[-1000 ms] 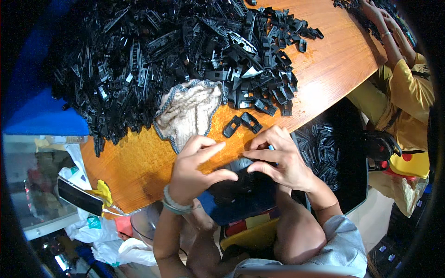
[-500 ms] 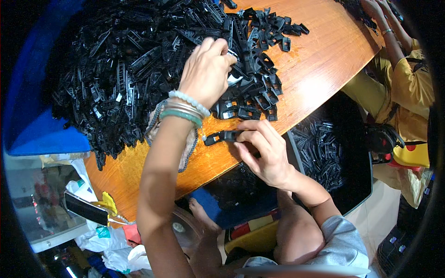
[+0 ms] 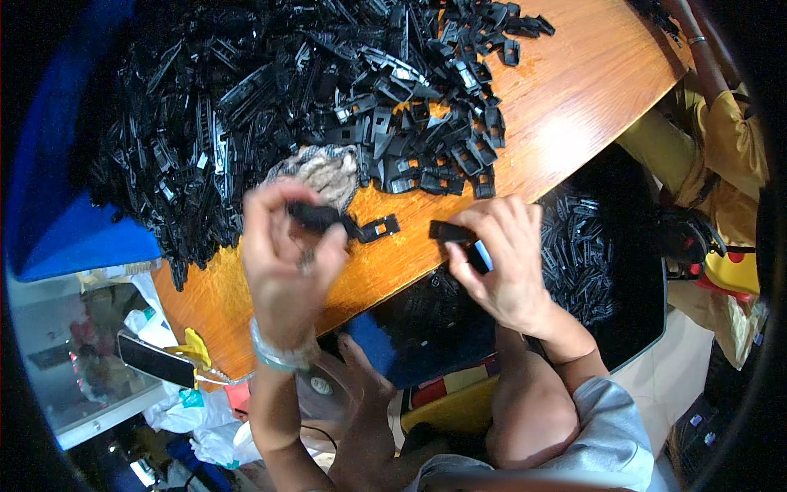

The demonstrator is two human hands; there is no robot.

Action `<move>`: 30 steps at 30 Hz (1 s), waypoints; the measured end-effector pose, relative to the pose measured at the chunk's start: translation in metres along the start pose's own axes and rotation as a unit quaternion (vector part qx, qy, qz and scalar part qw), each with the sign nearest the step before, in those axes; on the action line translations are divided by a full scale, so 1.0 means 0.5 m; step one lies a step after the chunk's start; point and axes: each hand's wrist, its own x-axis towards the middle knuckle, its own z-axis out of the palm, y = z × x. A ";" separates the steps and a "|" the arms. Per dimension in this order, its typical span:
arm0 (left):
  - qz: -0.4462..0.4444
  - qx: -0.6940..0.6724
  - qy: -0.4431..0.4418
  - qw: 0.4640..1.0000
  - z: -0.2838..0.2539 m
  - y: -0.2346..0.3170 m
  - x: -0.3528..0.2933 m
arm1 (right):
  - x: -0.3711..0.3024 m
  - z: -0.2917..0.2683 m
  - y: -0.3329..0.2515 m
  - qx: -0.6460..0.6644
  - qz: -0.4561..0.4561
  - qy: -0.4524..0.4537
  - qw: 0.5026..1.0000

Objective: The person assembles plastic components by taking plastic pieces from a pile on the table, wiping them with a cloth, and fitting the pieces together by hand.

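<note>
My left hand (image 3: 287, 250), blurred by motion, is closed on a dark plastic part (image 3: 316, 216) over the table's front edge. Beside its fingertips a black plastic clip (image 3: 379, 229) with a square window lies on the wood; whether the two touch I cannot tell. Bracelets circle my left wrist. My right hand (image 3: 504, 262) grips a black plastic piece (image 3: 449, 232) between thumb and fingers, its blunt end pointing left. Behind both hands spreads a large heap of black plastic parts (image 3: 246, 107), with windowed clips along its right side.
A patterned cloth (image 3: 328, 176) rests against the heap on the wooden table (image 3: 574, 90). Below the right edge stands a dark bin (image 3: 662, 312) of black parts. A phone (image 3: 156, 359) leans on a yellow stand at left. Another person's arm (image 3: 709, 61) reaches in at far right.
My left hand has come back from the heap toward me, now with a dark part. My right hand has lifted slightly right with a black piece, and the cloth shows more fully.
</note>
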 end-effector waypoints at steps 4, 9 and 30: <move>0.054 0.112 -0.057 0.991 -0.009 -0.060 -0.076 | 0.001 -0.010 0.010 0.094 -0.007 -0.012 0.995; 0.171 0.300 -0.050 0.937 -0.009 -0.078 -0.080 | 0.011 -0.004 -0.005 0.183 0.000 -0.084 0.980; 0.176 0.251 -0.091 0.948 -0.010 -0.092 -0.075 | 0.022 0.006 -0.027 0.112 -0.040 -0.173 0.978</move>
